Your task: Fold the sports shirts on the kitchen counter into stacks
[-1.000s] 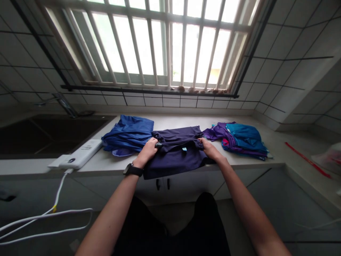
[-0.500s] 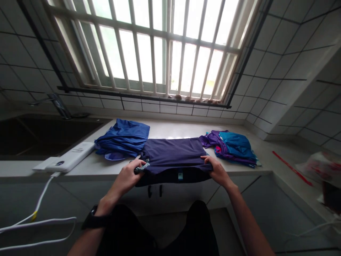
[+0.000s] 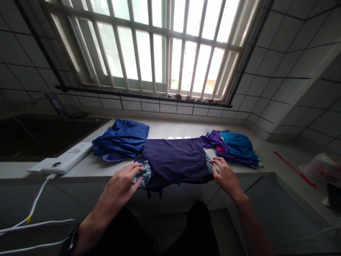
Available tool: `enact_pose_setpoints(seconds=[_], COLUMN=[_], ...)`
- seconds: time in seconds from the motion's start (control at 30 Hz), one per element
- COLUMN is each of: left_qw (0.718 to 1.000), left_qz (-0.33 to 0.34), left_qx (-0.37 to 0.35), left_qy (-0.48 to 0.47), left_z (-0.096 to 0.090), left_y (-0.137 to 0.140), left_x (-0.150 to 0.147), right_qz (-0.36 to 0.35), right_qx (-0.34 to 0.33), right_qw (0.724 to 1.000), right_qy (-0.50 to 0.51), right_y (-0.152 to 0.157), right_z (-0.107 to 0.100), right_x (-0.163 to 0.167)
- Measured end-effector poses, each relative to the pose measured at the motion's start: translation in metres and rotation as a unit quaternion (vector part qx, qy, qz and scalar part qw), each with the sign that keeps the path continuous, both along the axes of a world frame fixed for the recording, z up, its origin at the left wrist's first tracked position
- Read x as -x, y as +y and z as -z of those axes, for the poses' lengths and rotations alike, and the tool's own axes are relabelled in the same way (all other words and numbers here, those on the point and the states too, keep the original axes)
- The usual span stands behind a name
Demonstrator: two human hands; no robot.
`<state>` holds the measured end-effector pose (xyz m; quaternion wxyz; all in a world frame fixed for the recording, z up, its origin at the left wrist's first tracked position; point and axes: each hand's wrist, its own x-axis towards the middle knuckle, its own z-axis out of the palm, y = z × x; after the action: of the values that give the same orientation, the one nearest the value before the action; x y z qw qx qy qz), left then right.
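A dark navy garment (image 3: 174, 160) lies spread on the counter (image 3: 173, 127) in front of the person, its near end hanging over the front edge. A patterned patch shows at each side, the left one (image 3: 145, 173) more fully than the right one (image 3: 209, 164). The cloth looks thin, soft and a little stretchy — probably light, nothing to break, but apt to crease or slide over the edge. The side edges by the patches seem the best places to hold, one per hand, keeping the panel flat.

The left hand (image 3: 124, 179) rests its bent fingers at the left patch, thumb parted from them; the right hand (image 3: 225, 174) has its fingers loosely spread at the right edge, gripping nothing visibly.

Just beside the garment sit a blue cloth pile (image 3: 124, 137) on the left and a purple-and-teal pile (image 3: 236, 144) on the right. Farther out are a white device (image 3: 68, 160) with a cable (image 3: 34, 202), a dark sink (image 3: 48, 135) and a red strip (image 3: 294, 169). Behind — a barred window (image 3: 167, 32) in a tiled wall (image 3: 150, 106), bright against the dim room.
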<state>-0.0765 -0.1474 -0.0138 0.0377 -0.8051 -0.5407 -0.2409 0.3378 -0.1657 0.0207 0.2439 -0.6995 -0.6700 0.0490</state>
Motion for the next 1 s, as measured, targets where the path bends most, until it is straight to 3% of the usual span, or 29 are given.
enact_pose_setpoints(seconds=[0.1, 0.27, 0.4, 0.6, 0.77, 0.83, 0.9, 1.0], left_qw=[0.997, 0.992, 0.992, 0.99, 0.994, 0.995, 0.993, 0.988], left_qz=[0.05, 0.025, 0.018, -0.031, -0.02, 0.009, 0.085, 0.15], left_qx=[0.004, -0.032, -0.054, -0.055, -0.024, -0.009, 0.017, 0.039], left_qy=[0.063, 0.118, 0.116, 0.122, 0.107, 0.097, 0.077, 0.028], left_z=[0.012, 0.034, 0.029, 0.01, -0.007, -0.013, -0.018, -0.022], left_y=[0.015, 0.019, 0.01, -0.012, -0.041, -0.046, -0.045, -0.029], left_x=[-0.017, -0.018, -0.017, -0.041, -0.103, -0.132, -0.15, -0.139], right_qz=[0.107, 0.031, 0.008, 0.005, -0.052, -0.038, 0.002, -0.039], right_qx=[0.044, 0.078, 0.072, 0.099, 0.114, 0.076, 0.012, -0.043], right_qw=[0.989, 0.99, 0.991, 0.985, 0.976, 0.982, 0.99, 0.994], right_qy=[-0.089, -0.115, -0.112, -0.144, -0.178, -0.168, -0.14, -0.087], right_y=[0.007, 0.028, 0.047, 0.095, 0.156, 0.174, 0.182, 0.164], right_z=[0.012, 0.031, 0.031, 0.009, -0.025, -0.039, -0.05, -0.053], right_x=[0.016, 0.013, 0.016, 0.032, 0.053, 0.066, 0.077, 0.084])
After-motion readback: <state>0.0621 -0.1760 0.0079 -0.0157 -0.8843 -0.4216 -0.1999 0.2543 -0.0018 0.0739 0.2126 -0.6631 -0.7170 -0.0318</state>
